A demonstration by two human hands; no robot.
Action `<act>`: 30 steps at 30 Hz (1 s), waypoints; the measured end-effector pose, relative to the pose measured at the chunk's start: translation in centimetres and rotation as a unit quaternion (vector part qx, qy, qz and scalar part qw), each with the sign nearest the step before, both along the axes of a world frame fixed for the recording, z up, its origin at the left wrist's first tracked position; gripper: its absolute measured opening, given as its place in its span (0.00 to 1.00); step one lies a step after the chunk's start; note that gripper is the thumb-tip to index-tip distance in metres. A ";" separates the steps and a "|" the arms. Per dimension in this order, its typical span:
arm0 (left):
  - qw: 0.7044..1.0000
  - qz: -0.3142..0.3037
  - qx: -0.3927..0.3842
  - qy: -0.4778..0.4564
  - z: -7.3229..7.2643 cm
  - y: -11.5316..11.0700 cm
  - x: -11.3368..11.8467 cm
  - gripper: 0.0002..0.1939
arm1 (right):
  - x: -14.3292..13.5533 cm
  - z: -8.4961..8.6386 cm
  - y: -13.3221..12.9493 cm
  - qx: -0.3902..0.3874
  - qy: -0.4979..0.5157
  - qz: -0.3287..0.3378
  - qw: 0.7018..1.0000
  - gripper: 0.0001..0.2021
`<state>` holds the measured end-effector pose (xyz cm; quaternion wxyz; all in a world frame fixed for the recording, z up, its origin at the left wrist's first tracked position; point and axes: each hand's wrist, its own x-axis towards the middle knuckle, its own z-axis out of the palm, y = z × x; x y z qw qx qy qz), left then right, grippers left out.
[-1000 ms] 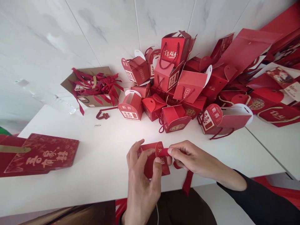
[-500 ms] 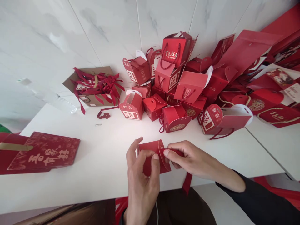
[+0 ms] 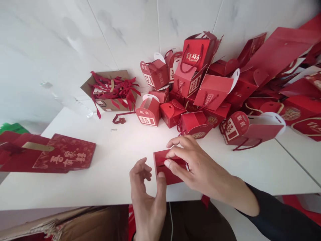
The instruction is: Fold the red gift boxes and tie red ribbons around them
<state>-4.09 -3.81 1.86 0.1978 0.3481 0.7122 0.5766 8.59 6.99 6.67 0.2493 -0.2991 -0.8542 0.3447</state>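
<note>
Near the tabletop's (image 3: 112, 174) front edge lies our red box (image 3: 173, 179); our right hand (image 3: 198, 164) pinches what looks like a red ribbon (image 3: 164, 160) over it, while our left hand (image 3: 147, 195) is spread, thumb beside the box. Braced so little, it could skew or crease under a hard pull.

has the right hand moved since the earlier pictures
Yes. Judged against the brown carton, the right hand has moved left, toward it.

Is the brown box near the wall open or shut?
Open: red ribbons rise from the brown box and hang over its edge.
</note>
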 end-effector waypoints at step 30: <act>0.990 0.023 0.005 -0.141 1.0 -0.1 0.2 0.18 | -2.0 -0.7 -0.2 0.089 -0.115 0.020 0.989 0.09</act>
